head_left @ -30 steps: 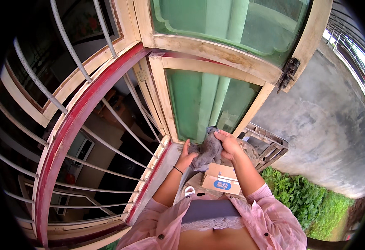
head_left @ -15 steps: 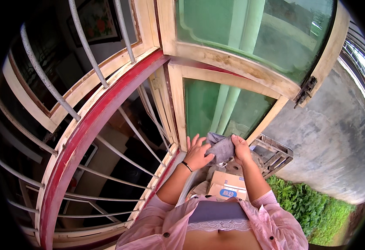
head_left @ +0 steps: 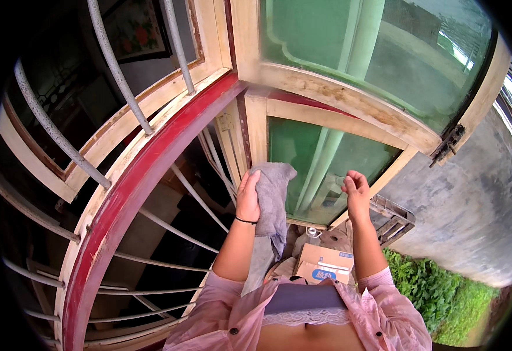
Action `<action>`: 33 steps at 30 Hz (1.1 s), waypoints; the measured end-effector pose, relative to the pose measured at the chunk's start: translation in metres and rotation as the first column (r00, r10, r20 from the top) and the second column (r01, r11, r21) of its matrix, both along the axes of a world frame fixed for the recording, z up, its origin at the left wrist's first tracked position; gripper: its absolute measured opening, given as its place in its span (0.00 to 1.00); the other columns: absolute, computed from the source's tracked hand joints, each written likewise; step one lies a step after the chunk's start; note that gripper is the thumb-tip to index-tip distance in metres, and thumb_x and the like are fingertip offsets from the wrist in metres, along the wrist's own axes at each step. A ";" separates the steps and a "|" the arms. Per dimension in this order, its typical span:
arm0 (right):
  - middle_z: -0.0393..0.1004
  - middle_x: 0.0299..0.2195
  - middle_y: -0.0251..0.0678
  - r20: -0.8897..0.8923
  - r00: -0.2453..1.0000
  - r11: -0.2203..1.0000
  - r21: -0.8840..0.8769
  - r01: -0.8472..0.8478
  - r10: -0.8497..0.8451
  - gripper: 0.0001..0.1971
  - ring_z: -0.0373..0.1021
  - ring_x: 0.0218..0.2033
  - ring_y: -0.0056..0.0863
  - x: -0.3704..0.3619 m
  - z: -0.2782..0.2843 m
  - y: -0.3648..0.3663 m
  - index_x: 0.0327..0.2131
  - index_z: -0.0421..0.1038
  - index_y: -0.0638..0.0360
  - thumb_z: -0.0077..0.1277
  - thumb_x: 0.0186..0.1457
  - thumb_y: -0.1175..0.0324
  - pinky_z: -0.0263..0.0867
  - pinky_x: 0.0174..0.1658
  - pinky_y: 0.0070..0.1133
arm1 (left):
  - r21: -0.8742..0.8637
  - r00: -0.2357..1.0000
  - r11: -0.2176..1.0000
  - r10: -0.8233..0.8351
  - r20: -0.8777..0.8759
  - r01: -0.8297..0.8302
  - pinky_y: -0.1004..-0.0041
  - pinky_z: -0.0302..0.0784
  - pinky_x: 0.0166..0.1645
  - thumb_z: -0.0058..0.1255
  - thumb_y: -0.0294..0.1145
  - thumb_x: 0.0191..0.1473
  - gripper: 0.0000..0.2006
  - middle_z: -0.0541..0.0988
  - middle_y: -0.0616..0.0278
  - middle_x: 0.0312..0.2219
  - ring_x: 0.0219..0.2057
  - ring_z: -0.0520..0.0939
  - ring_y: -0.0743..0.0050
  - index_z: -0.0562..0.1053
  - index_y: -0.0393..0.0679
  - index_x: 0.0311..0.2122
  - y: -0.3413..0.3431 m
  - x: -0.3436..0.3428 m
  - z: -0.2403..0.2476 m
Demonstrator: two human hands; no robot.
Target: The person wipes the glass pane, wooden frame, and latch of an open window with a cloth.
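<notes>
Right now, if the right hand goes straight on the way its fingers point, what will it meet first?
Probably the green glass pane of the lower window. The right hand is raised close before it, empty, fingertips toward the glass; whether they already touch is unclear.

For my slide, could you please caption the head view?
Left hand presses a grey cloth against a green-glazed window; right hand touches the glass.

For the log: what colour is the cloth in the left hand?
Plain grey cloth, held up by the left hand; the head view shows it.
</notes>
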State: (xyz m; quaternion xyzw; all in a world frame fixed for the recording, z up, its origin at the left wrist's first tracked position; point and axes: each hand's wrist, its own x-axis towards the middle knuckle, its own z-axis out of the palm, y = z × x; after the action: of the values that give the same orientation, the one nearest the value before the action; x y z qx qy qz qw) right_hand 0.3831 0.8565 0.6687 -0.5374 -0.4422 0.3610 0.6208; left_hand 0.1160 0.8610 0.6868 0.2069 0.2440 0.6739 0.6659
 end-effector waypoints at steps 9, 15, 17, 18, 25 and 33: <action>0.65 0.42 0.35 -0.061 0.850 0.788 0.346 0.509 -0.523 0.21 0.60 0.45 0.24 0.150 0.064 0.034 0.48 0.62 0.65 0.40 0.59 0.58 0.59 0.45 0.20 | 0.529 0.567 0.701 0.707 -0.423 -0.479 0.69 0.65 0.51 0.42 0.34 0.59 0.15 0.72 0.55 0.43 0.45 0.71 0.66 0.63 0.35 0.46 0.075 0.064 -0.009; 0.65 0.48 0.35 0.261 0.936 0.971 0.104 0.216 -0.236 0.26 0.60 0.49 0.26 0.195 0.047 0.062 0.50 0.63 0.65 0.35 0.61 0.51 0.54 0.52 0.22 | 0.783 0.025 0.487 0.854 -0.519 -0.388 0.57 0.53 0.59 0.43 0.28 0.56 0.17 0.59 0.36 0.54 0.56 0.57 0.42 0.60 0.29 0.47 0.101 0.095 -0.002; 0.62 0.22 0.31 0.249 0.916 0.949 0.097 0.300 -0.315 0.26 0.55 0.26 0.21 0.199 0.044 0.058 0.32 0.68 0.68 0.34 0.60 0.50 0.52 0.29 0.22 | 0.766 0.064 0.452 0.876 -0.478 -0.456 0.55 0.51 0.58 0.43 0.27 0.56 0.17 0.58 0.32 0.54 0.56 0.56 0.40 0.58 0.28 0.47 0.103 0.113 0.007; 0.65 0.25 0.32 0.142 0.916 0.882 0.359 0.306 -0.375 0.26 0.57 0.28 0.21 0.155 0.057 0.058 0.34 0.69 0.68 0.34 0.60 0.49 0.55 0.32 0.21 | 0.768 0.055 0.457 0.872 -0.487 -0.448 0.55 0.51 0.58 0.43 0.27 0.56 0.17 0.58 0.32 0.54 0.56 0.56 0.40 0.58 0.28 0.47 0.105 0.112 0.009; 0.63 0.50 0.36 0.180 0.958 0.947 0.274 0.171 -0.225 0.26 0.57 0.51 0.24 0.162 0.057 0.036 0.51 0.60 0.65 0.33 0.62 0.51 0.50 0.56 0.22 | 0.790 0.018 0.522 0.838 -0.546 -0.322 0.49 0.49 0.56 0.43 0.21 0.50 0.13 0.58 0.29 0.54 0.53 0.58 0.36 0.59 0.32 0.41 0.068 0.190 0.018; 0.64 0.34 0.34 0.310 0.907 0.955 0.166 0.245 -0.286 0.20 0.57 0.36 0.24 0.161 0.063 0.030 0.38 0.64 0.63 0.35 0.61 0.52 0.55 0.42 0.25 | 0.800 0.242 0.594 0.791 -0.562 -0.083 0.52 0.53 0.56 0.46 0.20 0.47 0.14 0.57 0.27 0.54 0.51 0.61 0.35 0.62 0.34 0.41 0.023 0.318 0.004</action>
State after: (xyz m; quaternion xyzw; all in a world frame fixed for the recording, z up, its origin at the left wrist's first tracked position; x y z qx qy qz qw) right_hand 0.5446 0.8864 0.7315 -0.6061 -0.4842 0.1497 0.6130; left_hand 0.4337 0.8843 0.6909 0.6540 0.3703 0.6558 0.0714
